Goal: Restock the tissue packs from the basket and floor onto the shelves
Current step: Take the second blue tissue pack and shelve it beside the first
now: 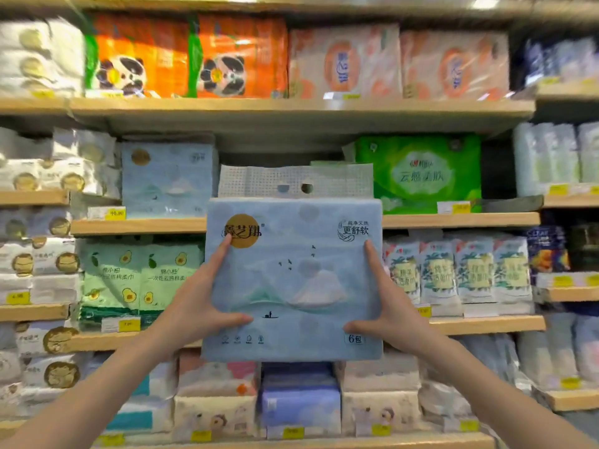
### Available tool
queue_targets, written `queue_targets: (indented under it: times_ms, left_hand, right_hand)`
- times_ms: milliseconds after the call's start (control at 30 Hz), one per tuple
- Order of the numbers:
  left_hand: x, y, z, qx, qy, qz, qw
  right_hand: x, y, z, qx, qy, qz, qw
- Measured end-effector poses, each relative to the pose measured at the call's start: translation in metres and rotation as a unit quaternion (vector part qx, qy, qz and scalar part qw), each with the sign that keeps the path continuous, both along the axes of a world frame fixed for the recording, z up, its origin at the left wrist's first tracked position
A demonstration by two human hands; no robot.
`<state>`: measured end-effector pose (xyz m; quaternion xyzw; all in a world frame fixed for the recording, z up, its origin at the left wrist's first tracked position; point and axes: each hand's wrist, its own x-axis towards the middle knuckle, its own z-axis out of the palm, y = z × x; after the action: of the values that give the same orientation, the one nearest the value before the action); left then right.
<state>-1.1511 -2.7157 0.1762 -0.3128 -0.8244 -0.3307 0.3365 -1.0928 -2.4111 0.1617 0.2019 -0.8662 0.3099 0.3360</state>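
A light blue tissue pack (293,280) with a gold circle logo and a mountain picture is held upright in front of the shelves. My left hand (207,298) grips its left edge, thumb across the front. My right hand (381,298) grips its right edge the same way. The pack's perforated carry handle (296,181) sticks up in front of a dark gap on the second shelf (460,219), between a matching blue pack (167,175) on the left and a green pack (421,173) on the right.
Wooden shelves full of tissue packs fill the view: orange panda packs (188,56) and peach packs (398,61) on top, avocado-print green packs (139,280) lower left, small white-green packs (453,273) lower right, mixed packs on the bottom shelf (291,442). Yellow price tags line the shelf edges.
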Motion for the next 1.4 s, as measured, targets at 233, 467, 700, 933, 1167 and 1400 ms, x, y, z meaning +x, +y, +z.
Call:
queue_targets:
  times_ms: [233, 467, 700, 933, 1167, 1400]
  left_hand:
    - [-0.023, -0.005, 0.055, 0.037, 0.064, 0.003, 0.997]
    - [-0.073, -0.032, 0.128, 0.023, 0.148, 0.010, 0.989]
    - [-0.138, -0.050, 0.187, 0.036, 0.243, 0.002, 0.969]
    - [-0.193, -0.046, 0.208, 0.061, 0.258, -0.031, 0.964]
    - [-0.238, -0.032, 0.205, 0.048, 0.267, -0.017, 0.962]
    - [-0.266, -0.021, 0.215, 0.037, 0.251, -0.010, 0.967]
  right_hand:
    - [-0.044, -0.002, 0.065, 0.029, 0.073, 0.016, 0.997]
    - [-0.106, -0.030, 0.132, 0.044, 0.157, 0.031, 0.986]
    - [-0.171, -0.050, 0.185, 0.042, 0.248, 0.019, 0.968]
    - [-0.210, -0.050, 0.215, 0.067, 0.302, -0.021, 0.951]
    - [-0.253, -0.040, 0.218, 0.081, 0.288, -0.045, 0.953]
    - [-0.282, -0.031, 0.226, 0.074, 0.278, -0.058, 0.956]
